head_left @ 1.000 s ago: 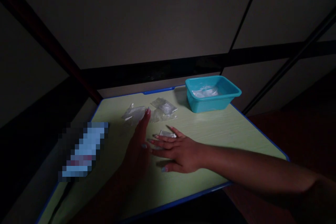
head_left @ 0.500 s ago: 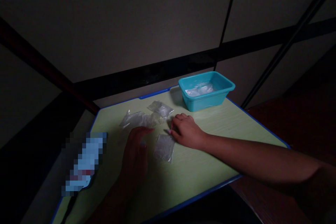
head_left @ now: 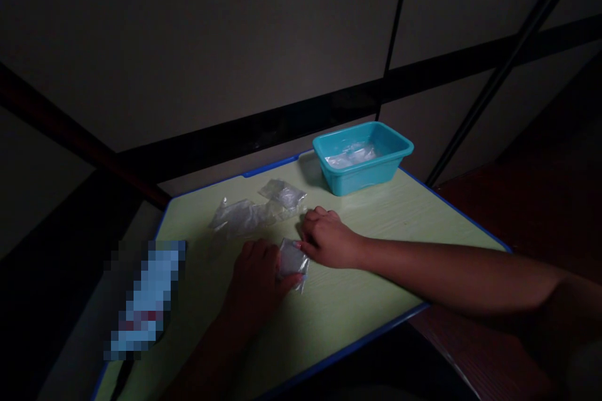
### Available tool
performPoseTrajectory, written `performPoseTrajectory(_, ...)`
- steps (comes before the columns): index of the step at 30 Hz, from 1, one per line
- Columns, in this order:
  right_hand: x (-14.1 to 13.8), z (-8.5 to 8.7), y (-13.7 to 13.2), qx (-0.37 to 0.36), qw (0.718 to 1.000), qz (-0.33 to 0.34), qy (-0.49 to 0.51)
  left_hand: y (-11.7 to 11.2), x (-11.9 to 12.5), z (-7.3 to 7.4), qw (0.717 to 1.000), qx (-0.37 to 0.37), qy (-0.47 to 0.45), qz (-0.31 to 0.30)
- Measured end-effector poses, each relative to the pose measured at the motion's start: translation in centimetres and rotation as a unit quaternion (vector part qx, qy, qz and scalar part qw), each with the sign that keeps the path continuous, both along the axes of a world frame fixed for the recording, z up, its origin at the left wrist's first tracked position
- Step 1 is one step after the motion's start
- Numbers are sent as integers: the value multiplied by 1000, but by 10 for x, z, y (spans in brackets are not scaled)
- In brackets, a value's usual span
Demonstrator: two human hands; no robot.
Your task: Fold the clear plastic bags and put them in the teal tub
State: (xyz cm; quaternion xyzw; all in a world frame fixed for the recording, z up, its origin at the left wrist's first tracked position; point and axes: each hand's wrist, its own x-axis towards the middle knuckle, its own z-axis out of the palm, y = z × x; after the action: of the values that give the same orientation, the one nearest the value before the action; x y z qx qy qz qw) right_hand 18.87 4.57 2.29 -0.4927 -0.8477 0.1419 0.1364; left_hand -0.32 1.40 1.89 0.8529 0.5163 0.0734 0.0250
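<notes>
A small clear plastic bag (head_left: 292, 258), folded into a rough rectangle, lies on the table between my hands. My left hand (head_left: 258, 272) grips its left and near side, thumb stretched across the lower edge and fingers bent. At the bag's upper right, my right hand (head_left: 328, 238) has its thumb on the plastic and its fingers curled against the tabletop. Just beyond them lie a crumpled clear bag (head_left: 242, 216) and another folded clear bag (head_left: 282, 193).
At the table's far right stands a turquoise plastic basin (head_left: 362, 177) with clear plastic inside. A blurred-out blue object (head_left: 150, 294) with a dark strap lies along the left edge. The pale green table (head_left: 376, 288) has a blue rim and meets a panelled wall.
My left hand has moved right and closed on the near bag, where before it was apart from it. My right thumb has come onto the bag. The view has shifted slightly.
</notes>
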Motion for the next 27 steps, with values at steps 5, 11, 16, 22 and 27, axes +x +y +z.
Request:
performPoseTrajectory(5,0,-1,-6,-11,999,14,27,1,-1,-1,1000,11,-19,2)
performPoseTrajectory(11,3,-1,-8,-22,995,24,90,4,-4,-5,984,21,-168,59)
performPoseTrajectory(16,8,-1,-7,-68,977,45,196,7,-6,-2,940,-54,-303,147)
performPoseTrajectory(22,10,2,-9,-150,911,102,369,9,0,2,825,-199,-514,125)
performPoseTrajectory(27,7,1,-11,-241,859,117,437,8,3,7,736,-296,-590,150)
